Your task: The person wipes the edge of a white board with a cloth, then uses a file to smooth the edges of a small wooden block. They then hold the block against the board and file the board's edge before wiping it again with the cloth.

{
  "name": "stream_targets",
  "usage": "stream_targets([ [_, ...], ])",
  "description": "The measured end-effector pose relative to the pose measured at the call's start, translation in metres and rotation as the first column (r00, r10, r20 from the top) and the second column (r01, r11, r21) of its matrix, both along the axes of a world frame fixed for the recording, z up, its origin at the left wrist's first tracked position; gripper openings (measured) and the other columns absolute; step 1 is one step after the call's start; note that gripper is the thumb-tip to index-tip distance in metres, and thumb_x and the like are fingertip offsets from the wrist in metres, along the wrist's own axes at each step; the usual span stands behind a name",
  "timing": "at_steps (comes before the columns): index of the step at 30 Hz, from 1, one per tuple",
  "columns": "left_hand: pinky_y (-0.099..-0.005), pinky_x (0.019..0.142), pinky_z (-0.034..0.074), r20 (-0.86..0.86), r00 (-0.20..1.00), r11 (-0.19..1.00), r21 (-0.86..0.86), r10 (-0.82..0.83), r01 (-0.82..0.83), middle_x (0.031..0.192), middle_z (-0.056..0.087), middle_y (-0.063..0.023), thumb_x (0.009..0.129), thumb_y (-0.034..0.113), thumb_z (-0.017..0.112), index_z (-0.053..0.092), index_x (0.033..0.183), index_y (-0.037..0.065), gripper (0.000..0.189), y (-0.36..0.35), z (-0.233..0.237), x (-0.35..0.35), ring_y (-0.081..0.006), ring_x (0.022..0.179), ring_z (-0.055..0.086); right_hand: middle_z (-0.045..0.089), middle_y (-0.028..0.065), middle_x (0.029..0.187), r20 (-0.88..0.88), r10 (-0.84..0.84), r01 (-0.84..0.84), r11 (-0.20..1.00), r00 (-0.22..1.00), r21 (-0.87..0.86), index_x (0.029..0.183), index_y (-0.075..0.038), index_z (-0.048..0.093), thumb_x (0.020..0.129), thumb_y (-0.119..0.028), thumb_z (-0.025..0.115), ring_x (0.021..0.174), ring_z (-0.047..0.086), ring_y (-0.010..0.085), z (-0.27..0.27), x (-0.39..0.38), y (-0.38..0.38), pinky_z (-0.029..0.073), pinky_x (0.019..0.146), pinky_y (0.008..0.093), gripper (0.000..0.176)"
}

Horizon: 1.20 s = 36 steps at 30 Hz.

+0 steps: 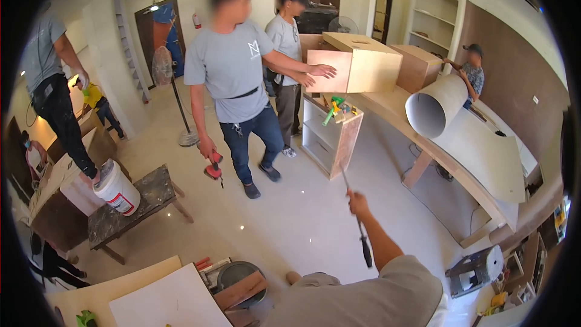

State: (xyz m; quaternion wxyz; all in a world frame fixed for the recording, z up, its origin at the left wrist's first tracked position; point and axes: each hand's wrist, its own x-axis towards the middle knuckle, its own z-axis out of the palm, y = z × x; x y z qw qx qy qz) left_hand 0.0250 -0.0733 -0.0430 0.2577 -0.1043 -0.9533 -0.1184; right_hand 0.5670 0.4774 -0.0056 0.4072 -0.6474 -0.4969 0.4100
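My right hand is closed around the shaft of a long, thin tool with a black handle, which looks like a long screwdriver. Its handle hangs below my fist and the shaft points up toward a small white cabinet. My sleeved arm reaches forward over the floor. A small patch of skin shows at the left of my grey shirt; it may be my left hand, but its fingers cannot be made out. Near it are a round dark machine part and a brown board.
A co-worker holds a red power tool and reaches toward a wooden box. Another person stands on a white bucket on a low bench. A rolled sheet lies on the curved counter. Boards lie front left.
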Motion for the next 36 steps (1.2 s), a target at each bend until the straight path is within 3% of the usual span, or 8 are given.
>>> stream_targets([
  [3, -0.0458, 0.090, 0.043, 0.006, 1.000, 1.000, 0.008, 0.022, -0.022, 0.100, 0.062, -0.0133, 0.101, 0.028, 0.046, 0.064, 0.098, 0.007, 0.028, -0.003, -0.003, 0.004, -0.0299, 0.096, 0.057, 0.054, 0.0039, 0.063, -0.045, 0.049, -0.059, 0.959, 0.998, -0.278, 0.093, -0.008, 0.065, 0.095, -0.055, 0.062, 0.045, 0.049, 0.0144, -0.061, -0.016, -0.045, 0.040, 0.039, 0.0318, 0.048],
  [7, -0.0457, 0.090, 0.043, -0.017, 0.999, 0.999, 0.008, 0.043, -0.043, 0.100, 0.062, -0.0134, 0.101, 0.028, 0.046, 0.064, 0.098, 0.007, 0.028, -0.007, -0.001, 0.004, -0.0299, 0.096, 0.057, 0.060, 0.0085, 0.064, 0.204, 0.262, -0.140, 0.871, 0.943, -0.470, 0.080, -0.004, 0.065, 0.092, -0.062, 0.061, 0.046, 0.057, 0.0193, -0.136, -0.010, -0.100, 0.047, 0.043, 0.0354, 0.060],
  [10, -0.0457, 0.090, 0.043, -0.027, 0.999, 0.999, -0.012, 0.042, -0.042, 0.101, 0.062, -0.0134, 0.101, 0.028, 0.046, 0.064, 0.098, 0.007, 0.028, -0.007, 0.003, 0.002, -0.0298, 0.097, 0.057, 0.066, 0.0131, 0.067, 0.338, 0.392, -0.103, 0.769, 0.856, -0.631, 0.073, -0.002, 0.066, 0.091, -0.066, 0.058, 0.051, 0.064, 0.0241, -0.159, 0.004, -0.141, 0.053, 0.047, 0.0387, 0.068],
  [11, -0.0457, 0.090, 0.043, -0.030, 0.999, 0.999, -0.015, 0.038, -0.038, 0.101, 0.062, -0.0135, 0.101, 0.028, 0.046, 0.064, 0.098, 0.007, 0.028, -0.007, 0.005, 0.000, -0.0298, 0.097, 0.057, 0.070, 0.0162, 0.071, 0.388, 0.443, -0.113, 0.763, 0.808, -0.637, 0.074, 0.001, 0.070, 0.090, -0.068, 0.056, 0.059, 0.069, 0.0282, -0.168, 0.011, -0.152, 0.056, 0.054, 0.0411, 0.071],
  [17, -0.0456, 0.090, 0.043, -0.040, 0.999, 0.999, -0.030, 0.024, -0.026, 0.101, 0.063, -0.0136, 0.101, 0.027, 0.046, 0.064, 0.098, 0.006, 0.028, -0.005, 0.010, -0.006, -0.0297, 0.097, 0.057, 0.071, 0.0187, 0.075, 0.444, 0.589, -0.149, 0.698, 0.675, -0.700, 0.083, 0.004, 0.073, 0.089, -0.070, 0.054, 0.068, 0.071, 0.0318, -0.181, 0.046, -0.192, 0.058, 0.066, 0.0437, 0.076],
  [30, -0.0455, 0.091, 0.043, -0.046, 0.999, 0.999, -0.027, 0.020, -0.021, 0.103, 0.063, -0.0139, 0.101, 0.027, 0.047, 0.065, 0.099, 0.006, 0.028, 0.000, 0.017, -0.008, -0.0296, 0.098, 0.057, 0.058, 0.0126, 0.060, 0.249, 0.526, -0.195, 0.649, 0.813, -0.736, 0.068, 0.001, 0.060, 0.095, -0.064, 0.050, 0.051, 0.058, 0.0259, -0.153, 0.017, -0.175, 0.050, 0.049, 0.0413, 0.071],
  [36, -0.0455, 0.091, 0.043, -0.079, 0.996, 0.999, -0.033, 0.031, -0.034, 0.104, 0.063, -0.0141, 0.101, 0.026, 0.047, 0.065, 0.099, 0.006, 0.027, 0.002, 0.031, -0.001, -0.0295, 0.099, 0.057, 0.059, 0.0132, 0.062, 0.235, 0.642, -0.268, 0.584, 0.729, -0.766, 0.069, 0.001, 0.061, 0.094, -0.068, 0.049, 0.052, 0.058, 0.0260, -0.149, 0.004, -0.169, 0.050, 0.049, 0.0412, 0.074],
])
